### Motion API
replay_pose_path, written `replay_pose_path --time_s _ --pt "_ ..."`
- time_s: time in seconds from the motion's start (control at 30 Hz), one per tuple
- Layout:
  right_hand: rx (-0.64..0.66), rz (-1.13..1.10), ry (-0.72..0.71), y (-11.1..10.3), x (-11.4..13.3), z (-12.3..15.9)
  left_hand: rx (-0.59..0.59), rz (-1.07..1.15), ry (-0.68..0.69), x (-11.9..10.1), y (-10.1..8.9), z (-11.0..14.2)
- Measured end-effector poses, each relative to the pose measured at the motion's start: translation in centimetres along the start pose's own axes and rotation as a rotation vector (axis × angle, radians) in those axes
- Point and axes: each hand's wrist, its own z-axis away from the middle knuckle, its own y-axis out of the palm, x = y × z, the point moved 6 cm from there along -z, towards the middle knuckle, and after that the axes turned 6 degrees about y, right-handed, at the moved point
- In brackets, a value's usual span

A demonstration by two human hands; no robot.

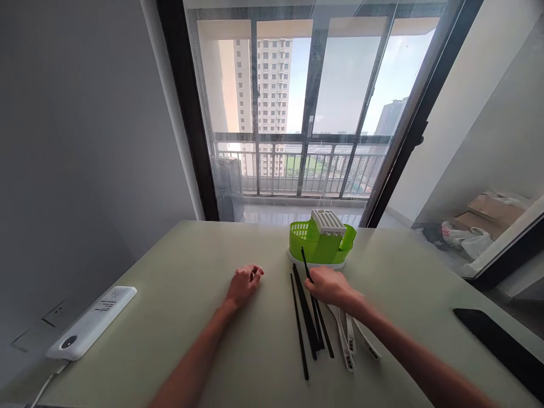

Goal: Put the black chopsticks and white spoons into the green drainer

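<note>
My right hand (327, 284) is closed around a black chopstick (304, 258), whose upper end sticks out past the fingers toward the green basket. Beneath and beside that hand, several black chopsticks (301, 303) lie lengthwise on the table. White spoons (341, 337) with dark marks on their handles lie partly hidden under my right forearm. My left hand (244, 282) rests on the table left of the chopsticks, its fingers loosely curled and nothing in them. Just beyond my right hand stands a green utensil basket (327, 249) with a white slotted top (328, 221).
A pale table (187, 272) carries everything. On its left side lies a white power strip (96, 320) with a cable. A black flat object (497, 345) lies at the right edge. Behind the table is a glass door with dark frames; bags and cardboard (480, 226) sit at right.
</note>
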Motion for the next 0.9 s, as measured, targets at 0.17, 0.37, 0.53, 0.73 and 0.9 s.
replay_pose_path --time_s 0.17,0.37,0.53,0.73,0.9 --pt "-0.110 -0.035 -0.076 -5.5 2.3 0.0 0.030 0.137 0.026 -1.6 0.3 0.4" --pt "-0.265 -0.139 -0.175 -6.9 5.0 0.4 0.041 0.259 0.101 -4.5 1.0 1.4" --pt "-0.276 -0.159 -0.227 -4.6 5.8 0.5 0.039 0.254 0.196 -5.5 2.0 2.1" --pt "-0.234 -0.154 -0.248 -3.3 5.7 0.5 0.036 0.198 0.268 -5.4 2.6 2.3" --pt "-0.224 -0.162 -0.297 -3.4 5.6 0.4 0.064 0.220 0.236 -5.4 2.5 2.2"
